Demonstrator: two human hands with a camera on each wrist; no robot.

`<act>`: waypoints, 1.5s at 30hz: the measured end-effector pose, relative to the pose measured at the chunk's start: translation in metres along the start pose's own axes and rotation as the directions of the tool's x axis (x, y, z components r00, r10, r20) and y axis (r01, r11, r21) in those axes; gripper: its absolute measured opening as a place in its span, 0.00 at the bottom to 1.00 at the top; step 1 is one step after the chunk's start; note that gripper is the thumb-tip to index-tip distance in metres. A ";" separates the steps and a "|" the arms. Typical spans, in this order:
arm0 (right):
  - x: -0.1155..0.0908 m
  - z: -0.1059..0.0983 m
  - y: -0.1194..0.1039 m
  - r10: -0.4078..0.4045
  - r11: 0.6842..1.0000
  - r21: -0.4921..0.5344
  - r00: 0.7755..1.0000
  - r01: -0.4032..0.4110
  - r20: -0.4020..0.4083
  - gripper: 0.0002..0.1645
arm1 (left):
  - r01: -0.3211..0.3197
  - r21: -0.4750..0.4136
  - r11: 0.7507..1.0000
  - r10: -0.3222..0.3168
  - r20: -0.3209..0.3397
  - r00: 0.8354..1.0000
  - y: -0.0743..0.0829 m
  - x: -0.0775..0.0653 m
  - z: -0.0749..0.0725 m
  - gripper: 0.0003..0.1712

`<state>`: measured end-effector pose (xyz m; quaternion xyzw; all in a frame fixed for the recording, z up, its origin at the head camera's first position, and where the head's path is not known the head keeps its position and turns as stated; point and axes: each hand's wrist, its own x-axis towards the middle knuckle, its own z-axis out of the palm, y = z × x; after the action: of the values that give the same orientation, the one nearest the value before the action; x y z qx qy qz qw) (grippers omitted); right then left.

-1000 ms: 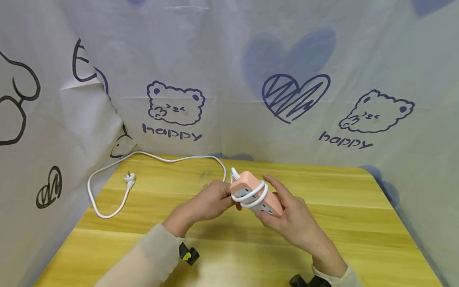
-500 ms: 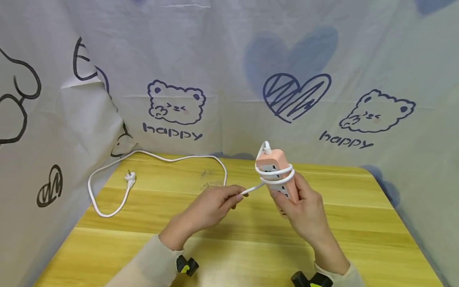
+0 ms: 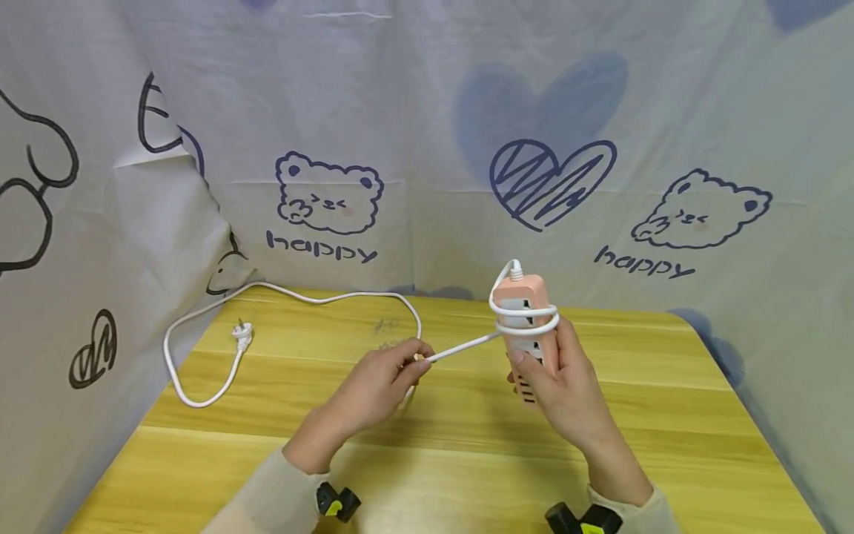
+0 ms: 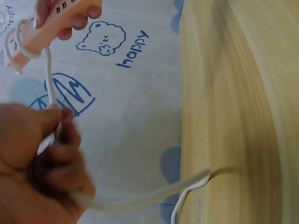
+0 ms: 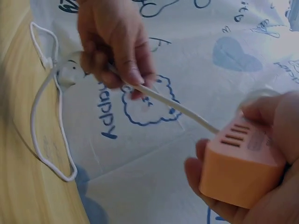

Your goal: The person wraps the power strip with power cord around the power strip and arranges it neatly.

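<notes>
A pink power strip [image 3: 533, 348] with white socket faces stands roughly upright in my right hand [image 3: 572, 397], whose thumb lies over its front. Its white cord [image 3: 463, 346] leaves the top end and loops twice around the upper part. From there the cord runs taut to my left hand [image 3: 373, 393], which pinches it between thumb and fingers. In the right wrist view the strip's end [image 5: 240, 172] shows several USB slots. Past the left hand, the loose cord [image 4: 140, 201] droops toward the table in the left wrist view.
The white plug [image 3: 243, 334] lies at the left of the wooden table [image 3: 667, 415], with the rest of the cord curving along the left and back. A printed cloth [image 3: 427, 148] hangs behind and at both sides.
The power strip has moved right and turned more upright in my right hand. My left hand has drawn away to the left, stretching a straight length of cord from the strip.
</notes>
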<state>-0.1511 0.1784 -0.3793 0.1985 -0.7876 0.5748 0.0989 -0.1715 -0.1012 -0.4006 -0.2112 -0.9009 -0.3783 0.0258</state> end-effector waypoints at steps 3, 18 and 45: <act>-0.001 -0.004 -0.002 0.017 0.999 0.040 0.998 -0.019 0.059 0.38 | 0.049 0.010 0.999 -0.049 -0.066 0.997 -0.005 -0.001 -0.001 0.09; -0.001 -0.006 -0.002 -0.028 0.999 -0.038 0.998 0.025 -0.061 0.43 | 0.075 -0.132 0.988 -0.080 -0.031 0.996 -0.021 -0.012 -0.006 0.09; 0.008 -0.015 0.014 0.055 0.829 -0.490 0.910 -0.271 -0.411 0.27 | -0.367 0.428 0.826 0.479 -0.191 0.857 0.022 -0.044 -0.027 0.08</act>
<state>-0.1655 0.1942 -0.3839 -0.0213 -0.8964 0.3652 0.2503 -0.1259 -0.1216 -0.3755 -0.3407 -0.8721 -0.2096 0.2818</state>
